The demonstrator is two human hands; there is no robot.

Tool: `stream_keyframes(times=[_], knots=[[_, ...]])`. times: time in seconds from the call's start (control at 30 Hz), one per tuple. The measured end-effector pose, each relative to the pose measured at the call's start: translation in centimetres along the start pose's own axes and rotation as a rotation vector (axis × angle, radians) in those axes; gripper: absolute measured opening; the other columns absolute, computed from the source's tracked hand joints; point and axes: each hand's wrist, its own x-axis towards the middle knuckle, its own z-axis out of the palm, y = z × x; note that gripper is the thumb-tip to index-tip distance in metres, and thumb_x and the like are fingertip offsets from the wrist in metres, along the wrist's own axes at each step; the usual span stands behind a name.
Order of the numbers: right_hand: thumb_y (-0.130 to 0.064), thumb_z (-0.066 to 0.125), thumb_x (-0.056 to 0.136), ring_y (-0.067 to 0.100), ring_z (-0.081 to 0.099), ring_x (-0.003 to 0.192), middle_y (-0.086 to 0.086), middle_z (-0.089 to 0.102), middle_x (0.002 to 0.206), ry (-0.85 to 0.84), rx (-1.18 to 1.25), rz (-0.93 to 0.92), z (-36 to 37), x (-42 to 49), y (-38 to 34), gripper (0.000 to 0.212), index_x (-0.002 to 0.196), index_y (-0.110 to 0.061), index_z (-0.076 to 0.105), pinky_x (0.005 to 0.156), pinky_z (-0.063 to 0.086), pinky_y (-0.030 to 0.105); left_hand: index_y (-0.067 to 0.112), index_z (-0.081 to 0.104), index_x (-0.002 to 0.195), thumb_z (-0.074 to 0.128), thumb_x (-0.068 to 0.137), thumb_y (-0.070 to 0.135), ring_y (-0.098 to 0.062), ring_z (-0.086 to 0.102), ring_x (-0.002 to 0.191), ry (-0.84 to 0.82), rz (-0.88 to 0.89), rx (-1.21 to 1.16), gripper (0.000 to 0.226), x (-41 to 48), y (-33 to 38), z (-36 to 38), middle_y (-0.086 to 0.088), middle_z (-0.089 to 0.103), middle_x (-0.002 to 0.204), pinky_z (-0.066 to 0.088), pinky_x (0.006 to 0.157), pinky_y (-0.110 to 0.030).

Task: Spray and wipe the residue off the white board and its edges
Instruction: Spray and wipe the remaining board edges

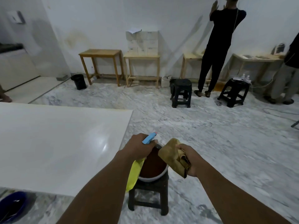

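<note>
The large white board [53, 143] lies flat at the left, its right edge close to my left forearm. My left hand [140, 147] grips a spray bottle [149, 137] with a blue nozzle and a yellow-green body that hangs below my wrist. My right hand [188, 157] holds a bunched, stained yellow-brown cloth [172, 156]. Both hands hover over a white bowl [152, 178] of brown liquid that sits on a small black stool [148, 198].
Marble floor spreads ahead. Wooden tables [101, 54] line the far wall, one stacked with white boxes [143, 42]. Two black stools [181, 92] and a black bin [79, 81] stand on the floor. A person in black [218, 46] faces the wall. A dark blue basin [11, 206] sits bottom left.
</note>
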Motion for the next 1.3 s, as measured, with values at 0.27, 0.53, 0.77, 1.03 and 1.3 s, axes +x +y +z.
stream_keyframes(times=[0.27, 0.53, 0.77, 1.03, 1.3], knots=[[-0.041, 0.067, 0.075, 0.035, 0.068, 0.092, 0.02, 0.072, 0.107, 0.005, -0.012, -0.108, -7.8, 2.8, -10.2, 0.056, 0.119, -0.008, 0.066, 0.089, 0.054, 0.045, 0.015, 0.059, 0.077, 0.062, 0.101, 0.053, -0.027, 0.068, 0.072, -0.006, 0.034, 0.097, 0.045, 9.5, 7.2, 4.6, -0.011, 0.067, 0.077, 0.053, 0.068, -0.038], [-0.04, 0.062, 0.085, 0.032, 0.067, 0.075, 0.017, 0.072, 0.087, -0.063, -0.075, -0.064, -12.4, 11.9, -19.5, 0.048, 0.117, -0.004, 0.066, 0.067, 0.054, 0.034, 0.024, 0.056, 0.073, 0.063, 0.1, 0.053, -0.027, 0.075, 0.07, -0.012, -0.066, 0.075, 0.04, 23.1, 8.7, 7.7, -0.002, 0.065, 0.071, 0.065, 0.078, -0.043], [-0.037, 0.07, 0.078, 0.032, 0.064, 0.074, 0.019, 0.066, 0.091, -0.043, -0.132, -0.025, -17.7, 19.7, -29.4, 0.055, 0.121, -0.003, 0.064, 0.062, 0.053, 0.035, 0.024, 0.057, 0.073, 0.061, 0.101, 0.052, -0.029, 0.076, 0.076, -0.045, -0.051, 0.13, 0.04, 36.4, 13.1, 7.9, 0.001, 0.062, 0.067, 0.064, 0.081, -0.047], [-0.035, 0.065, 0.086, 0.032, 0.066, 0.064, 0.018, 0.069, 0.077, 0.018, -0.207, -0.062, -22.3, 29.8, -41.1, 0.046, 0.118, -0.002, 0.059, 0.056, 0.053, 0.034, 0.02, 0.054, 0.071, 0.062, 0.103, 0.047, -0.036, 0.077, 0.083, 0.027, -0.054, 0.026, 0.043, 50.0, 17.8, 6.7, -0.006, 0.063, 0.071, 0.063, 0.083, -0.049], [-0.038, 0.067, 0.082, 0.034, 0.066, 0.07, 0.02, 0.068, 0.08, -0.101, -0.35, -0.015, -21.6, 44.6, -51.9, 0.052, 0.118, -0.001, 0.06, 0.063, 0.053, 0.037, 0.017, 0.058, 0.078, 0.06, 0.103, 0.05, -0.032, 0.079, 0.075, 0.087, -0.221, 0.026, 0.041, 62.0, 16.7, 5.5, -0.007, 0.066, 0.072, 0.063, 0.078, -0.045]])
